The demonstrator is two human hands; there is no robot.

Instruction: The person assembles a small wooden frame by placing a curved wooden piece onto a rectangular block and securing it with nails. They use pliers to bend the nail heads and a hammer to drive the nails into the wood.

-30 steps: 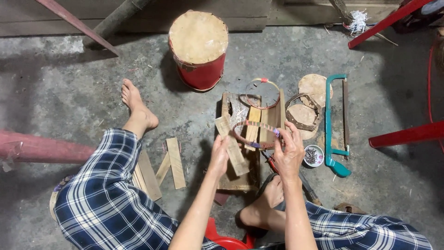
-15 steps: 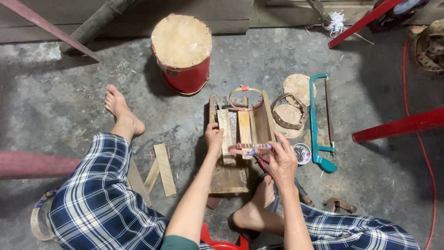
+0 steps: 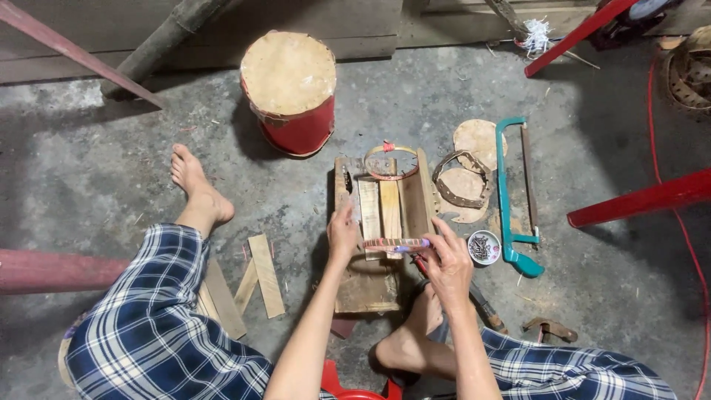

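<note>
Wooden board (image 3: 368, 285) on the concrete floor lies under both hands, carrying loose slats (image 3: 389, 207) just beyond the fingers; the left hand (image 3: 342, 234) presses flat on its left edge, so if that hand lifts, the board could skid and the slats scatter. The right hand (image 3: 446, 265) is closed on one end of a thin rod (image 3: 396, 244) laid across the slats, which may roll or slip. The small dish (image 3: 483, 247) just right of it could tip.
</note>
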